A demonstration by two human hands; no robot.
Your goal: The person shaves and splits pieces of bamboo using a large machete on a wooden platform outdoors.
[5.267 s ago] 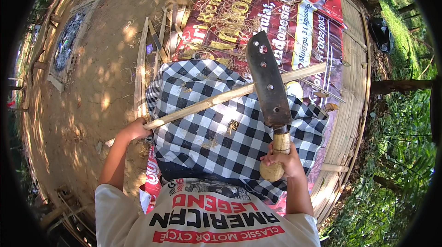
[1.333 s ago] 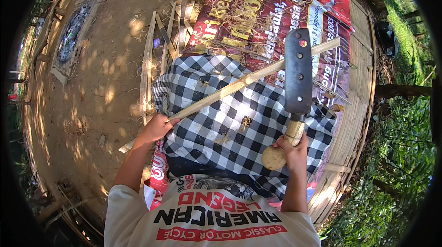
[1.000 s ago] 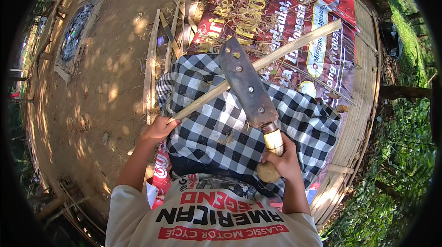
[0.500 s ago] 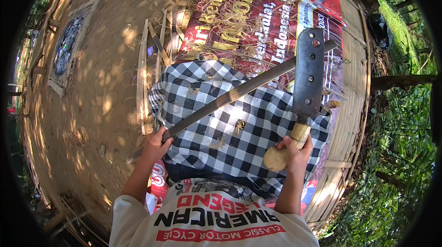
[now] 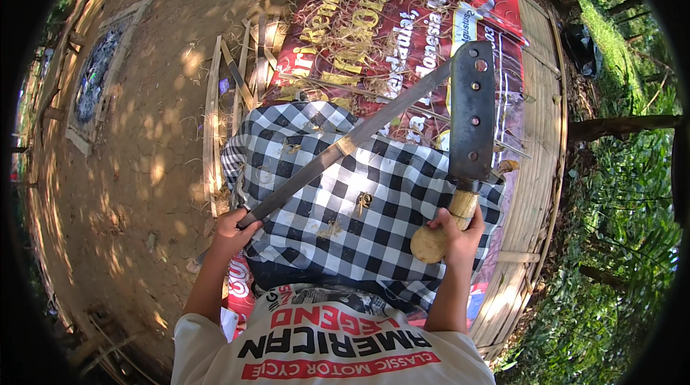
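My left hand (image 5: 231, 233) is closed round the near end of a long, dark bamboo strip (image 5: 305, 175) with a pale joint partway along. The strip slants up to the right above my lap, and its far end meets the left edge of a broad cleaver blade (image 5: 471, 112). Whether the tip touches the blade or lies behind it, I cannot tell. The blade is dark, pierced by several holes, and points away from me. In my right hand (image 5: 462, 236) is the cleaver's pale wooden handle (image 5: 429, 243), which has a bulging butt. A black-and-white checkered cloth (image 5: 388, 198) covers my legs.
Curly shavings (image 5: 348, 26) lie over a red printed banner (image 5: 287, 69) beyond my lap. Loose bamboo strips (image 5: 214, 126) rest left of it. A slatted bamboo platform (image 5: 535, 98) edges the right side, with plants beyond. Bare ground (image 5: 144, 169) with a framed ash patch (image 5: 100, 72) spreads left.
The strip's far end stuck out past the blade's right side before; now it shows only up to the blade's left edge. Both hands keep their grip. The view has shifted slightly.
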